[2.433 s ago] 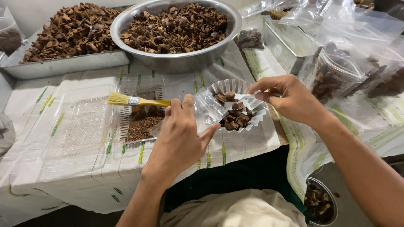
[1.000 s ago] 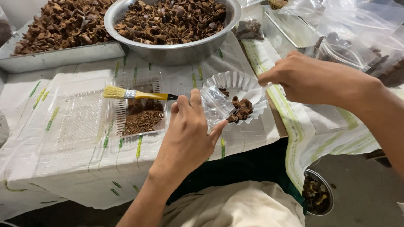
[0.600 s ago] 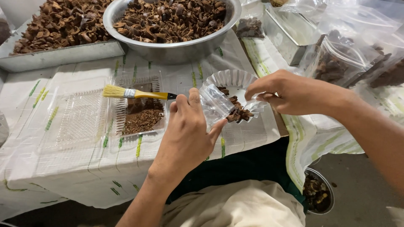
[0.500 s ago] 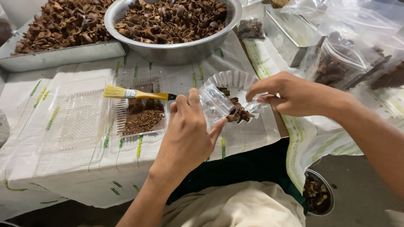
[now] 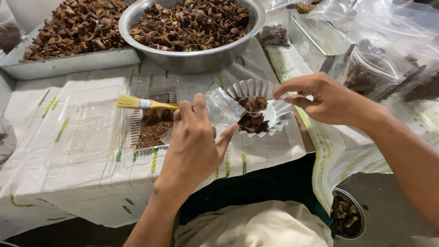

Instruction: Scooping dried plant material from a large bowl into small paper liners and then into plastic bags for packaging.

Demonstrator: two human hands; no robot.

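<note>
a clear fluted plastic cup (image 5: 261, 106) is held tilted just in front of the big metal bowl (image 5: 192, 45). it is gripped from below by the left hand (image 5: 194, 146), fingers closed on its crinkled wall, and its far rim is pinched by the right hand (image 5: 322, 98). only a few brown husk pieces (image 5: 252, 114) lie in it, so the filling appears barely begun, while the bowl is heaped high. left of the cup, a yellow brush (image 5: 144, 104) rests across a clear tray (image 5: 98, 130) with brown crumbs.
</note>
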